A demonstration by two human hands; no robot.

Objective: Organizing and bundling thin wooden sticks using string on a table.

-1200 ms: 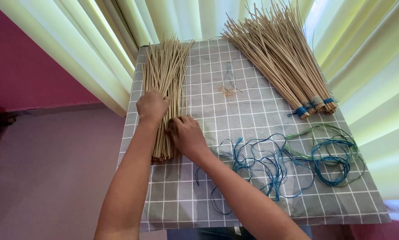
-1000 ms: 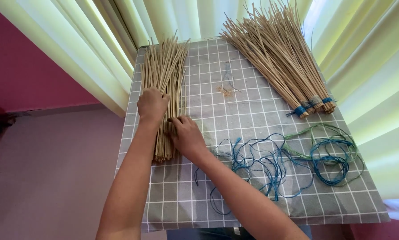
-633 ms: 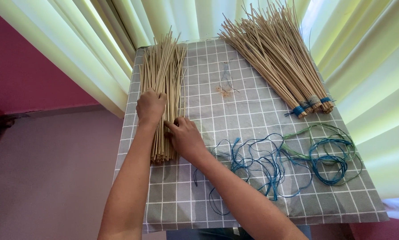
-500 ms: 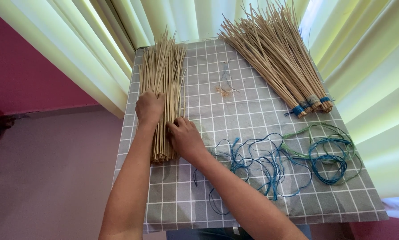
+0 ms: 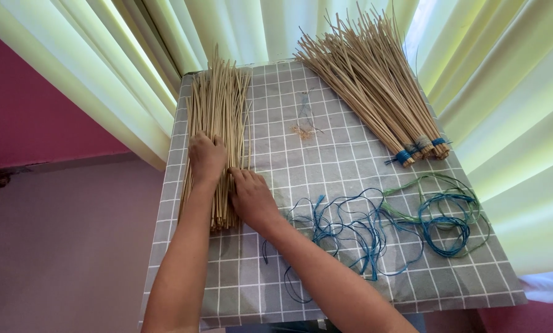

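A loose sheaf of thin, pale straw-coloured sticks (image 5: 218,117) lies lengthwise along the left side of the grey checked tabletop (image 5: 344,172), its cut ends nearest the person. The left hand (image 5: 206,157) presses flat on top of it; the right hand (image 5: 250,197) cups its right edge, fingers curled. Well apart on the right lie tied stick bundles (image 5: 369,86) and tangled blue and green cords (image 5: 381,219).

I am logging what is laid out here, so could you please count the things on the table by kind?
Loose stick pile, under both hands: 1
Tied stick bundles, blue-bound ends: 3, as far as shows
Tangles of blue and green cord: 1
Small fibre scrap: 1
Total: 6
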